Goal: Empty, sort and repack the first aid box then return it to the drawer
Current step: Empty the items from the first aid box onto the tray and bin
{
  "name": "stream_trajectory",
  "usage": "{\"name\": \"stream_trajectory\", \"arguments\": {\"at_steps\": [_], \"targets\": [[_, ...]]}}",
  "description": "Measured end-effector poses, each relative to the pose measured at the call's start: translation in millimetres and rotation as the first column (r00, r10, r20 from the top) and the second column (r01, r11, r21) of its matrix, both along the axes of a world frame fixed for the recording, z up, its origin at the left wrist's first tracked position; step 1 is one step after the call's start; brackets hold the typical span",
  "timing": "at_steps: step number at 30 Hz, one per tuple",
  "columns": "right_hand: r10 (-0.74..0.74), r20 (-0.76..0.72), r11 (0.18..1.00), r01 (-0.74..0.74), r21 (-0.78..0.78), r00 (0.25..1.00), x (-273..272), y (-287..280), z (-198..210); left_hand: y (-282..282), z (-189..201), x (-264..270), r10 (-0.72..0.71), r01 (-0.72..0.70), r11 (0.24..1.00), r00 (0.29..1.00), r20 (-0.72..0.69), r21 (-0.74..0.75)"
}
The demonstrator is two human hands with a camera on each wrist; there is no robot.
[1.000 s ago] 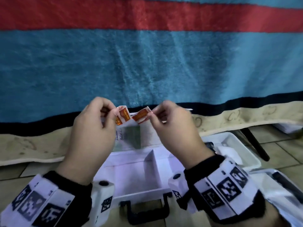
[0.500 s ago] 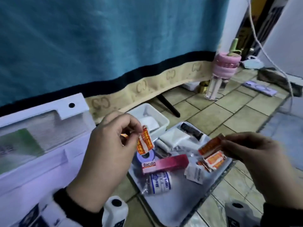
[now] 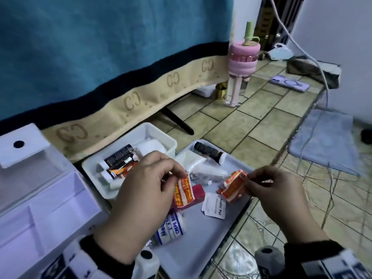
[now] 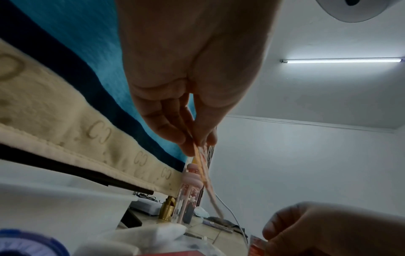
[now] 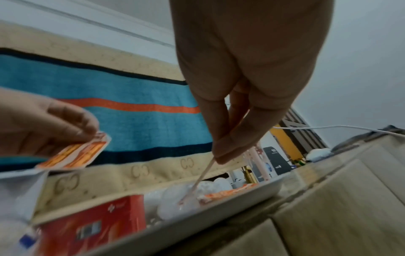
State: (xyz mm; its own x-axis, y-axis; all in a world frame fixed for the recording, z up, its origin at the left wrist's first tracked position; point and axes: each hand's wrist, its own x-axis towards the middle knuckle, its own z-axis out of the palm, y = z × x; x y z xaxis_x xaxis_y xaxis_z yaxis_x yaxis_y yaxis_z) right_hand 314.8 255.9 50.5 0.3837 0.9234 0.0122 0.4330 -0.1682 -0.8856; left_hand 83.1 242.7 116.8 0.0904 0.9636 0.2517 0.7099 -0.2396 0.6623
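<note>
Sorting stage, head view. The left hand [image 3: 145,190] pinches one orange plaster packet [image 3: 184,193] between thumb and fingertips; the packet hangs long axis near vertical, above the pink carton [image 3: 198,195] on the grey tray [image 3: 193,256]. The right hand [image 3: 279,196] pinches a small bunch of plaster packets [image 3: 233,187] by one end, their long axis running down and toward the left hand, over the tray's right edge. The two hands are apart, each gripping its own share.

On the tray lie a crepe bandage roll [image 3: 171,230], an alcohol pad sachet [image 3: 214,206] and a dark bottle [image 3: 209,152]. The white tub [image 3: 161,133], holding tubes and gauze, sits just behind the tray. The open first aid box [image 3: 50,208], compartments showing, stands to the tray's left, nearer the left hand.

Judgement: the packets are likely to be set down; the tray lies directly beneath both hands, so the coming move is downward, and either hand could release.
</note>
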Motion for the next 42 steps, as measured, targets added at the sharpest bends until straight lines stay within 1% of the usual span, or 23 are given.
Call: {"name": "stream_trajectory", "arguments": {"at_steps": [2, 4, 7, 10, 13, 15, 18, 20, 22, 24, 27, 29, 31, 32, 33, 35, 36, 37, 38, 39, 40, 41, 42], "targets": [[0.032, 0.212, 0.997, -0.045, 0.057, 0.977, -8, 4, 0, 2, -2, 2, -0.001, 0.001, 1.0, 1.0, 0.0, 0.003], [0.037, 0.321, 0.992, -0.074, 0.106, 0.947, -13, 9, -2, 4, -3, 4, 0.006, -0.006, 1.0, 1.0, -0.005, 0.001], [0.057, 0.378, 0.99, -0.101, 0.098, 0.924, -14, 16, -8, 5, -4, 3, 0.022, -0.022, 1.0, 1.0, 0.003, -0.021], [0.035, 0.469, 0.987, -0.105, 0.124, 0.882, -15, 13, -11, 4, -6, 1, 0.057, -0.053, 0.997, 0.995, 0.076, -0.051], [0.006, 0.465, 0.988, -0.078, 0.135, 0.885, -14, 9, -10, 4, -10, 2, 0.074, -0.059, 0.992, 0.988, 0.138, -0.108], [0.041, 0.472, 0.986, -0.111, 0.121, 0.881, -11, 8, -13, 5, -11, 4, 0.058, -0.041, 0.993, 0.987, 0.15, -0.114], [0.19, 0.541, 0.969, -0.247, 0.034, 0.82, -11, 3, -23, 5, -12, 6, 0.026, -0.014, 0.995, 0.992, 0.127, -0.1], [0.204, 0.602, 0.969, -0.246, -0.014, 0.772, -13, 0, -28, 6, -13, 7, 0.013, -0.001, 0.995, 0.993, 0.119, -0.099], [0.185, 0.629, 0.978, -0.204, -0.042, 0.755, -13, -2, -28, 5, -14, 8, 0.005, 0.007, 0.995, 0.992, 0.123, -0.101], [0.185, 0.671, 0.979, -0.19, -0.067, 0.718, -17, -1, -26, 4, -15, 9, 0.0, 0.012, 0.994, 0.993, 0.118, -0.105], [0.26, 0.696, 0.963, -0.235, -0.133, 0.669, -27, 3, -22, 4, -15, 11, 0.002, 0.009, 0.994, 0.996, 0.091, -0.112], [0.315, 0.675, 0.949, -0.245, -0.201, 0.668, -32, 6, -18, 3, -15, 11, -0.004, 0.014, 0.993, 0.996, 0.085, -0.114], [0.325, 0.644, 0.946, -0.23, -0.23, 0.693, -32, 8, -15, 2, -15, 11, -0.015, 0.025, 0.993, 0.996, 0.083, -0.113], [0.3, 0.621, 0.954, -0.215, -0.21, 0.724, -31, 8, -14, 2, -15, 11, -0.016, 0.026, 0.994, 0.996, 0.088, -0.11], [0.245, 0.603, 0.969, -0.191, -0.153, 0.759, -29, 6, -13, 2, -16, 9, -0.014, 0.025, 0.994, 0.995, 0.101, -0.107], [0.124, 0.539, 0.989, -0.149, 0.003, 0.833, -24, 2, -8, 3, -17, 7, -0.007, 0.019, 0.995, 0.991, 0.132, -0.093], [0.124, 0.44, 0.986, -0.159, 0.044, 0.889, -22, -1, -2, 4, -17, 7, -0.004, 0.018, 0.996, 0.988, 0.152, -0.089], [0.194, 0.289, 0.977, -0.211, 0.027, 0.938, -22, -5, 6, 4, -18, 8, -0.005, 0.02, 0.996, 0.984, 0.176, -0.086], [0.313, 0.09, 0.95, -0.313, -0.016, 0.945, -25, -9, 15, 4, -18, 10, -0.008, 0.024, 0.996, 0.981, 0.196, -0.083], [0.426, -0.106, 0.902, -0.43, -0.026, 0.899, -28, -13, 23, 3, -18, 12, -0.014, 0.031, 0.996, 0.978, 0.206, -0.08], [0.5, -0.228, 0.857, -0.516, -0.011, 0.836, -32, -17, 28, 3, -18, 15, -0.022, 0.04, 0.996, 0.977, 0.212, -0.079], [0.532, -0.275, 0.834, -0.552, 0.007, 0.801, -35, -18, 29, 3, -18, 18, -0.032, 0.051, 0.996, 0.975, 0.22, -0.08], [0.52, -0.269, 0.844, -0.537, 0.011, 0.811, -36, -18, 28, 3, -18, 21, -0.043, 0.062, 0.995, 0.972, 0.232, -0.077]]}}
